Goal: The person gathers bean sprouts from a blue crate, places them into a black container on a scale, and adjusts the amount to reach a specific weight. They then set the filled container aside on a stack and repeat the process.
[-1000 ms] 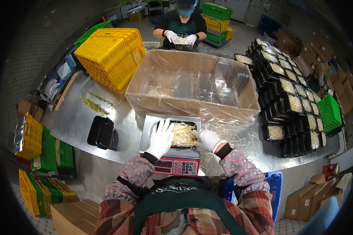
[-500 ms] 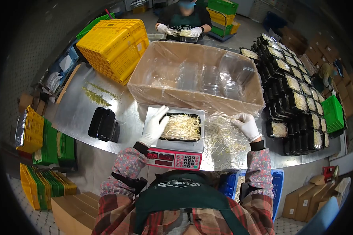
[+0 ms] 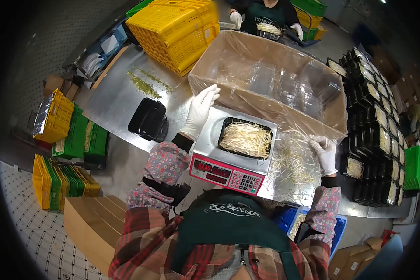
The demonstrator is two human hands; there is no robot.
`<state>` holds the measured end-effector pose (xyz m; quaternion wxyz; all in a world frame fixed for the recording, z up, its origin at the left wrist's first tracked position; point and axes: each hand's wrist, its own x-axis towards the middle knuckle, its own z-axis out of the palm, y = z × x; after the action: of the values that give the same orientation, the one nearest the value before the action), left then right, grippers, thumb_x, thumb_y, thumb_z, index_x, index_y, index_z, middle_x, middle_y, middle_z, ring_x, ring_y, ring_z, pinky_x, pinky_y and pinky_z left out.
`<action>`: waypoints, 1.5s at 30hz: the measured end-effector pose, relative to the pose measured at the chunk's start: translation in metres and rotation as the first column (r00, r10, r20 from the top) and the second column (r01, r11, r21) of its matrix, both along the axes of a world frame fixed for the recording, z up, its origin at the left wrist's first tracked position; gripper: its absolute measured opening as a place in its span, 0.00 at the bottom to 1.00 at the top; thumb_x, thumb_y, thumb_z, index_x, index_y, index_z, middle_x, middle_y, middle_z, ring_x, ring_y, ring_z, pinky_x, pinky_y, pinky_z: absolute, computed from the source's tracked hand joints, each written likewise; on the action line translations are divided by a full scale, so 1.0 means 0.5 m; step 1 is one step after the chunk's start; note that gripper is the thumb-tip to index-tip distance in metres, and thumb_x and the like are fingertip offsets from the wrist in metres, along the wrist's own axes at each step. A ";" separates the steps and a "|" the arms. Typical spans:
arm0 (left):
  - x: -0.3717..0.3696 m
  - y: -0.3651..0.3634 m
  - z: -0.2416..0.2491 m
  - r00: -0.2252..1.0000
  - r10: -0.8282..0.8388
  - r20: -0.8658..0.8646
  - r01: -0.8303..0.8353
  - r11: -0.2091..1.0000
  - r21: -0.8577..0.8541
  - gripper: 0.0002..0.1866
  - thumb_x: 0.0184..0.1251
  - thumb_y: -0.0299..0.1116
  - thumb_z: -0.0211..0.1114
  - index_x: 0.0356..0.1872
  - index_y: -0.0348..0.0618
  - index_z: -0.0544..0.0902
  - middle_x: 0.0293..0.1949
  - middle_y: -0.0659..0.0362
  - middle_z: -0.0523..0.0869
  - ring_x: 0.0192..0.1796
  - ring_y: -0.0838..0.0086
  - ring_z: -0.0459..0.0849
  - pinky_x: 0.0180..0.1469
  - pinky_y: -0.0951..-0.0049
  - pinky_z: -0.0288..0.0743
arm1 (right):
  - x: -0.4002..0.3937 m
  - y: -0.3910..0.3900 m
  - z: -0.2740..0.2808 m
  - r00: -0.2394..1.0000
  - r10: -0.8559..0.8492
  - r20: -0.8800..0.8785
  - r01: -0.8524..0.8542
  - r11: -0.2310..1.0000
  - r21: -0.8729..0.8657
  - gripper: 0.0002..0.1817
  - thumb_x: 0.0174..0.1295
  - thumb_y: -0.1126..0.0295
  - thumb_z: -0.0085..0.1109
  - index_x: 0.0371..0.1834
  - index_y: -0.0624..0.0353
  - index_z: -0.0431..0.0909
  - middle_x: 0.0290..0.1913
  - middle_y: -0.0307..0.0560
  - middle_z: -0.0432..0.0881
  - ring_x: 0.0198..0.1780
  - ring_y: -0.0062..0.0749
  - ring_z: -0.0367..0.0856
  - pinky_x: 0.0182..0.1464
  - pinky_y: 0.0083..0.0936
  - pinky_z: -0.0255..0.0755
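Note:
A black tray of bean sprouts point(image 3: 246, 139) rests on the metal pan of a digital scale point(image 3: 228, 173) with a red-framed panel and lit digits. Beside the pan's left edge, my left hand point(image 3: 201, 111), in a white glove, is stretched flat, fingers extended and holding nothing. My gloved right hand point(image 3: 324, 155) has bent fingers closed at the edge of the loose bean sprouts point(image 3: 291, 163) right of the scale. What lies between those fingertips is too small to make out. An empty-looking black tray point(image 3: 147, 118) stands to the left.
A plastic-lined carton point(image 3: 266, 105) with clear lids stands behind the scale. Yellow crates point(image 3: 172, 32) are at its left, stacked filled trays point(image 3: 375, 130) at the right. Across the table, a co-worker's gloved hands are beside a sprout tray point(image 3: 269, 31). A blue crate point(image 3: 284, 219) sits below the table edge.
My view has turned, shifting everything rightward. My left hand has moved off the tray's edge toward the carton. The scale's digits differ. The co-worker's hands have parted from their tray.

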<state>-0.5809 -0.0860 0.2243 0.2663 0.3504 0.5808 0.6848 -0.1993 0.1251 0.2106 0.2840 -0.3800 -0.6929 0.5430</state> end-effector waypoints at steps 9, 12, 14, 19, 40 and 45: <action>-0.002 -0.006 -0.026 0.999 0.033 0.025 -0.035 0.997 0.071 0.19 0.78 0.32 0.52 0.63 0.32 0.75 0.57 0.50 0.83 0.58 0.67 0.82 0.61 0.73 0.72 | -0.067 -0.003 -0.006 0.997 0.075 -0.009 -0.073 0.988 0.139 0.08 0.65 0.75 0.63 0.45 0.65 0.82 0.37 0.40 0.86 0.34 0.17 0.80 0.35 0.15 0.73; -0.004 -0.026 -0.050 0.951 0.050 -0.306 -0.060 0.998 -0.023 0.19 0.76 0.29 0.54 0.62 0.30 0.75 0.55 0.48 0.84 0.60 0.67 0.81 0.63 0.72 0.71 | -0.058 0.016 -0.062 0.861 0.006 0.509 -0.278 0.843 0.460 0.09 0.58 0.70 0.66 0.40 0.60 0.85 0.35 0.54 0.86 0.36 0.40 0.85 0.43 0.31 0.77; 0.013 -0.035 -0.081 0.928 -0.022 -0.373 -0.022 0.993 -0.115 0.19 0.75 0.28 0.54 0.63 0.30 0.74 0.57 0.47 0.82 0.62 0.65 0.79 0.65 0.71 0.70 | -0.081 0.000 -0.055 0.884 0.033 0.467 -0.262 0.861 0.436 0.07 0.58 0.71 0.65 0.38 0.60 0.85 0.33 0.56 0.85 0.36 0.43 0.85 0.42 0.33 0.77; 0.065 -0.047 -0.109 0.811 -0.119 -0.573 0.012 0.982 -0.187 0.20 0.72 0.27 0.55 0.63 0.30 0.72 0.58 0.41 0.79 0.63 0.55 0.77 0.67 0.65 0.67 | -0.120 -0.006 -0.051 0.868 0.052 0.494 -0.322 0.816 0.480 0.22 0.58 0.59 0.67 0.53 0.56 0.82 0.50 0.56 0.84 0.53 0.47 0.81 0.56 0.36 0.74; 0.133 -0.017 -0.063 0.647 -0.241 -0.723 0.018 0.953 -0.302 0.26 0.69 0.29 0.59 0.67 0.34 0.68 0.64 0.40 0.73 0.68 0.50 0.71 0.71 0.60 0.63 | 0.093 0.016 -0.301 0.629 -0.361 0.688 -0.141 0.818 0.558 0.29 0.49 0.57 0.71 0.57 0.48 0.80 0.58 0.49 0.78 0.61 0.47 0.73 0.64 0.43 0.65; 0.156 0.025 -0.082 0.454 -0.280 -0.846 0.048 0.956 -0.291 0.27 0.68 0.30 0.60 0.68 0.36 0.68 0.66 0.42 0.72 0.69 0.48 0.68 0.72 0.56 0.60 | -0.102 -0.051 -0.179 0.982 -0.129 0.136 0.014 0.775 0.631 0.32 0.60 0.54 0.64 0.66 0.54 0.71 0.63 0.55 0.75 0.65 0.52 0.70 0.68 0.45 0.59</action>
<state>-0.5028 -0.0733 0.1834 0.0331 0.6740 0.6708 0.3075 -0.2504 0.0998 0.1210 0.3542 -0.3350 -0.8408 0.2354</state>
